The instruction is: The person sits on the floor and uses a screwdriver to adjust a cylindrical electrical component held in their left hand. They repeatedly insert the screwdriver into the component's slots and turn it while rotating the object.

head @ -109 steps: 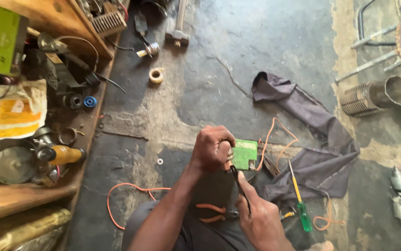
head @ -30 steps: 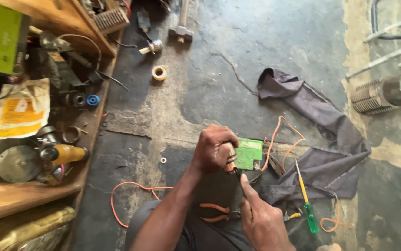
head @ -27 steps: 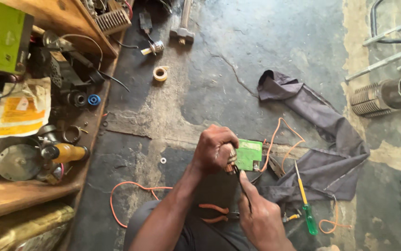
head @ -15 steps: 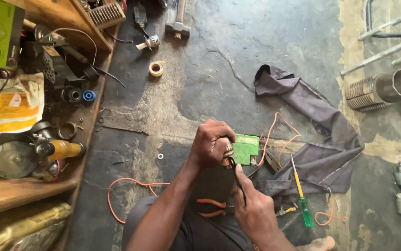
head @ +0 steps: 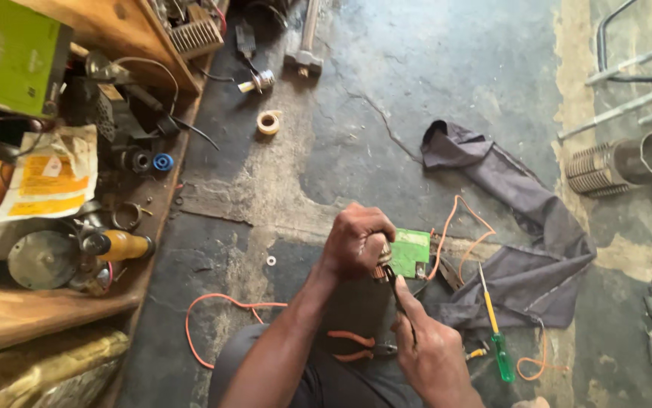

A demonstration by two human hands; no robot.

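**Small part worked at a green circuit board on a workshop floor**

A slim dark tool is pinched between the fingers of the right hand, its tip set at the edge of a green circuit board. The left hand is closed around a small brownish part held against the board, just above the cracked grey concrete floor. The work is judged best done with the board kept steady and the tip guided lightly, so that it does not slip. Thin orange wires are looped from the board across a crumpled dark cloth. A screwdriver with a yellow shaft and a glossy green handle lies beside it, and orange-handled pliers rest near the lap. A roll of tape lies well apart.
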